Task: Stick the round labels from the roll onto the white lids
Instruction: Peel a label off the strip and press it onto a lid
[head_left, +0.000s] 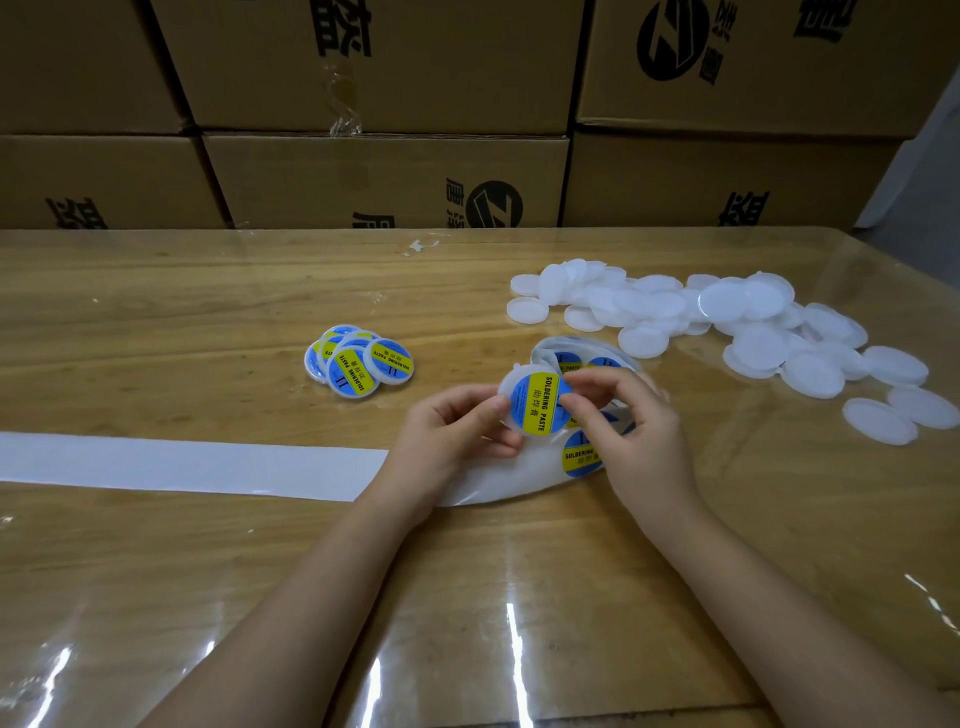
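Note:
My left hand (457, 431) pinches a white lid (511, 382) at its left rim, held tilted above the table. A round blue and yellow label (535, 405) reading "SOLDERING PASTE" lies on that lid. My right hand (618, 421) pinches the label's right edge with thumb and forefinger. Under both hands lies the label roll (582, 457), its backing strip still carrying blue and yellow labels. A heap of bare white lids (727, 322) spreads over the table's right side. A small pile of labelled lids (358, 361) sits left of centre.
The emptied white backing strip (182, 465) runs from my hands to the table's left edge. The wooden table (208, 322) is covered in clear plastic film. Stacked cardboard boxes (384, 171) form a wall along the far edge.

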